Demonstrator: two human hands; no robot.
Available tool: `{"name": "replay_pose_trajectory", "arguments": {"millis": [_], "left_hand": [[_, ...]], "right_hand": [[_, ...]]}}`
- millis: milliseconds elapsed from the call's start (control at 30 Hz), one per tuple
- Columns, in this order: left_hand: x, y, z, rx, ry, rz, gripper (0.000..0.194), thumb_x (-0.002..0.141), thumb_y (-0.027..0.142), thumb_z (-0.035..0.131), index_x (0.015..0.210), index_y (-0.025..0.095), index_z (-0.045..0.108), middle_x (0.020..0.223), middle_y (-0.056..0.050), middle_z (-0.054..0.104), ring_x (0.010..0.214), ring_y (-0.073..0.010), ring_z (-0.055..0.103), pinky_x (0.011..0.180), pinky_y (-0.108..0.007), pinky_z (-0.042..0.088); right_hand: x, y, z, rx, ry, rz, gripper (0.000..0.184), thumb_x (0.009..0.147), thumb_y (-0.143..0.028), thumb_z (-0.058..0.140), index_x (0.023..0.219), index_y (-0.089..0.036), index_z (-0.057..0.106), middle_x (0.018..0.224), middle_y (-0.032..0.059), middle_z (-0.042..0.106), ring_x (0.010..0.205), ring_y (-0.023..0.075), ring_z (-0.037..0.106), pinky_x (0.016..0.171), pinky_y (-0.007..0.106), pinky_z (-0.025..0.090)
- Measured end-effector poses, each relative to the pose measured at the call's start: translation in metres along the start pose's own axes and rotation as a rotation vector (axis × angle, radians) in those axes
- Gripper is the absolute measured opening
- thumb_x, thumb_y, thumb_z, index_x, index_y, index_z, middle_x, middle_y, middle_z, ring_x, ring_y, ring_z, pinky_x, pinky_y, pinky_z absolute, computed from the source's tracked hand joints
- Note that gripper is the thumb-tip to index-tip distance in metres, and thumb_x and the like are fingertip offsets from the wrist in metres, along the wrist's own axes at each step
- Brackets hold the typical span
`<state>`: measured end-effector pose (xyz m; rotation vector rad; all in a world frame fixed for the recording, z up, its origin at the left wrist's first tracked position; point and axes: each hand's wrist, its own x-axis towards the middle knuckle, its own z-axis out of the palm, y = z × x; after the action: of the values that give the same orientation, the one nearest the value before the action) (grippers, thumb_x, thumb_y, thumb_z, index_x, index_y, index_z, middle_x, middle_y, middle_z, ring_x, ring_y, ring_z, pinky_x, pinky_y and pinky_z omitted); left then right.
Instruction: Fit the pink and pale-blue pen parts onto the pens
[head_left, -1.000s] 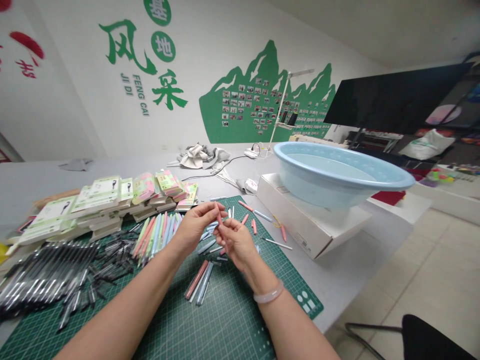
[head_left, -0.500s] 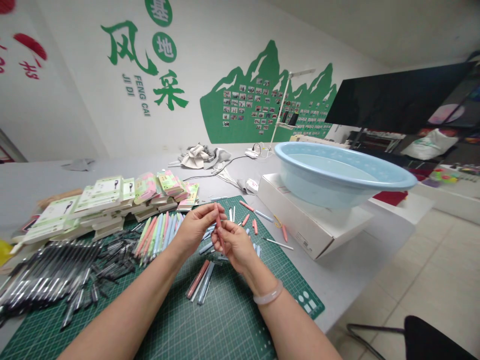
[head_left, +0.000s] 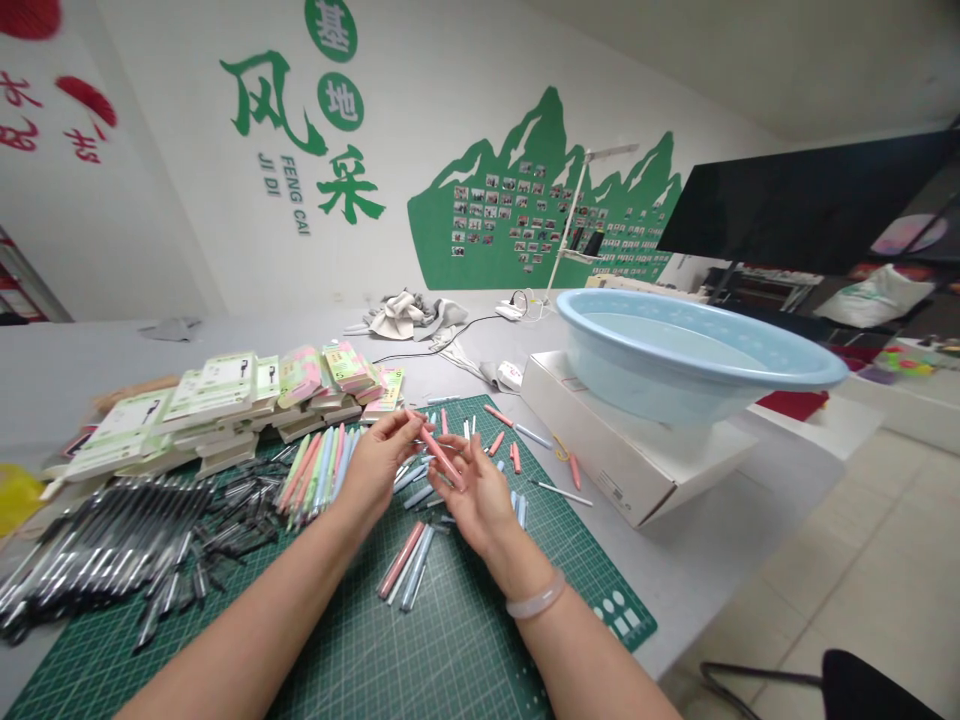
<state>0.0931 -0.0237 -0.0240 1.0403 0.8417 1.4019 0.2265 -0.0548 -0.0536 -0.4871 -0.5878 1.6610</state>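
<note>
My left hand [head_left: 381,458] pinches one end of a pink pen [head_left: 438,452] above the green cutting mat [head_left: 390,640]. My right hand [head_left: 480,492] is open, its fingers spread under the pen's other end and touching it. A pale bracelet [head_left: 534,598] sits on my right wrist. Below the hands lie a pink and two blue pen barrels [head_left: 409,562]. A row of pastel pens [head_left: 319,472] lies to the left of my left hand.
Black pens and parts [head_left: 112,550] are heaped at the left. Stacked packages [head_left: 225,395] lie behind them. A light blue basin [head_left: 690,350] of water rests on a white box [head_left: 622,450] at the right. Loose pen pieces [head_left: 517,450] dot the mat. Cloths and cables lie further back.
The pink pen went from upright between both hands to slanted. My right hand opened and let go its grip; the left hand keeps holding it. The view shifted slightly.
</note>
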Motion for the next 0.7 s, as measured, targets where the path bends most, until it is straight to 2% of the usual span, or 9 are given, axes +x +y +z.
{"name": "replay_pose_trajectory", "arguments": {"millis": [67,133,267,333,400,467,533,633,700], "left_hand": [[-0.006,-0.006,0.000,0.019,-0.009,-0.008,0.026,0.071,0.036,0.070,0.087,0.016,0.064,0.087,-0.004,0.064,0.089,-0.0181,0.061,0.075,-0.027,0.049],[-0.012,-0.011,0.001,0.028,-0.015,-0.004,0.027,0.072,0.037,0.069,0.087,0.016,0.063,0.087,-0.004,0.065,0.089,-0.0192,0.062,0.075,-0.028,0.050],[-0.016,-0.014,0.002,0.033,-0.010,0.009,0.031,0.072,0.042,0.068,0.087,0.016,0.062,0.085,-0.004,0.065,0.084,-0.0189,0.063,0.076,-0.031,0.052],[-0.010,-0.006,-0.007,0.067,0.007,0.020,0.035,0.071,0.046,0.067,0.088,0.016,0.062,0.083,-0.004,0.066,0.081,-0.0182,0.063,0.073,-0.031,0.052],[0.001,0.010,-0.026,0.184,0.070,0.049,0.039,0.070,0.049,0.065,0.091,0.016,0.062,0.081,-0.004,0.066,0.078,-0.0180,0.063,0.068,-0.029,0.052],[0.016,0.029,-0.056,0.424,0.167,0.103,0.043,0.071,0.052,0.061,0.096,0.017,0.062,0.079,-0.004,0.066,0.071,-0.0178,0.062,0.061,-0.027,0.051],[0.033,0.046,-0.090,0.836,0.249,0.043,0.040,0.071,0.051,0.059,0.089,0.016,0.065,0.069,-0.004,0.065,0.063,-0.0186,0.060,0.057,-0.027,0.047],[0.054,0.054,-0.133,1.507,0.157,-0.088,0.033,0.069,0.047,0.059,0.061,0.016,0.064,0.055,-0.008,0.061,0.063,-0.0246,0.059,0.061,-0.030,0.043],[0.061,0.048,-0.149,1.712,0.067,-0.112,0.036,0.073,0.045,0.054,0.054,0.016,0.062,0.056,-0.010,0.061,0.064,-0.0271,0.060,0.063,-0.032,0.041]], "right_hand": [[0.001,0.001,-0.002,0.033,0.051,-0.020,0.041,0.084,-0.055,0.049,0.085,-0.017,0.065,0.095,0.0081,0.067,0.086,0.0167,0.063,0.083,0.032,0.050],[0.001,0.001,-0.002,0.014,0.071,-0.040,0.042,0.084,-0.056,0.049,0.085,-0.017,0.066,0.095,0.0086,0.067,0.093,0.0189,0.063,0.085,0.033,0.049],[-0.003,0.003,0.004,-0.075,0.034,-0.023,0.044,0.082,-0.059,0.048,0.089,-0.019,0.065,0.106,0.0096,0.065,0.105,0.0214,0.059,0.088,0.035,0.047],[-0.004,0.006,0.007,-0.126,0.036,-0.007,0.043,0.082,-0.059,0.049,0.093,-0.020,0.065,0.108,0.0088,0.063,0.104,0.0214,0.058,0.088,0.036,0.048],[-0.004,0.009,0.005,-0.189,0.077,-0.046,0.039,0.081,-0.056,0.053,0.095,-0.021,0.064,0.104,0.0077,0.064,0.099,0.0201,0.059,0.086,0.036,0.048],[0.000,0.010,-0.001,-0.254,0.152,-0.135,0.034,0.080,-0.051,0.057,0.092,-0.020,0.063,0.096,0.0067,0.064,0.092,0.0180,0.060,0.083,0.033,0.049],[0.005,0.006,-0.010,-0.287,0.247,-0.211,0.029,0.078,-0.046,0.060,0.086,-0.018,0.063,0.087,0.0056,0.064,0.082,0.0158,0.061,0.077,0.030,0.050],[0.014,-0.002,-0.022,-0.304,0.369,-0.266,0.021,0.072,-0.036,0.066,0.081,-0.017,0.060,0.078,0.0030,0.063,0.069,0.0119,0.058,0.066,0.025,0.049],[0.017,-0.007,-0.026,-0.325,0.401,-0.290,0.019,0.069,-0.030,0.067,0.081,-0.017,0.059,0.075,0.0014,0.062,0.065,0.0105,0.057,0.063,0.023,0.047]]}}
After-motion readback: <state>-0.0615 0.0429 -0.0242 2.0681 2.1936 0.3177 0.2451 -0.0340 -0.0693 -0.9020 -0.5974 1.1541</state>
